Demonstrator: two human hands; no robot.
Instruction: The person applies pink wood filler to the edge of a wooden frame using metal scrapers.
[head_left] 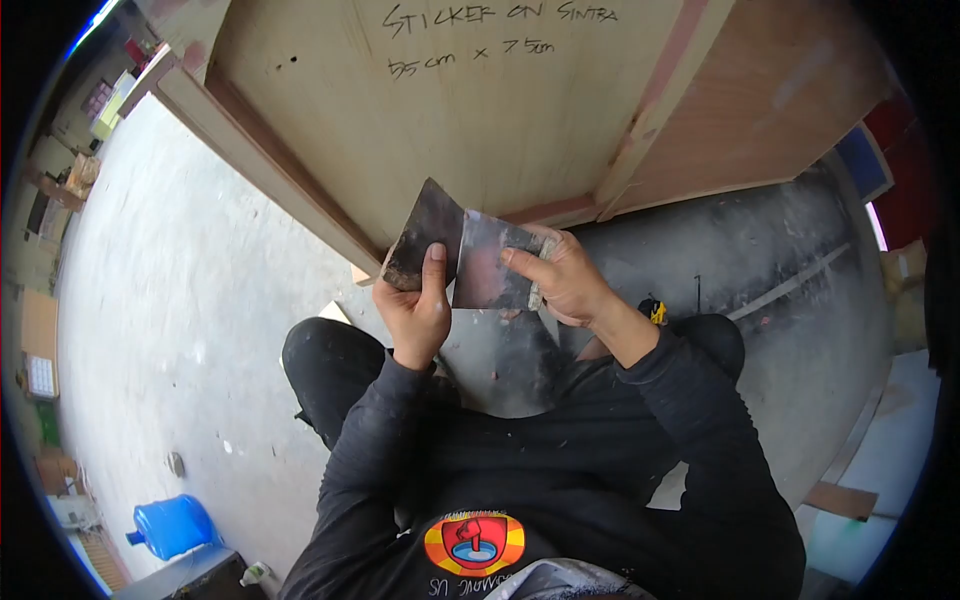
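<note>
Two flat, dark, stained metal-like plates meet edge to edge in front of the wooden panel. My left hand (418, 312) grips the left plate (432, 222), its thumb lying on the face and its fingers hidden behind. The right plate (482, 262) is held in my right hand (565, 280), with the thumb across its face. A crusted, pale strip (537, 272) runs along this plate's right edge. The left plate is tilted, with one corner pointing up, and its right side touches or overlaps the other plate.
A large wooden panel (430, 120) with handwriting stands ahead, framed by wooden strips. On the grey floor (200, 300) lie a blue water bottle (174, 527) at lower left and a small yellow and black object (655, 311) near my right knee.
</note>
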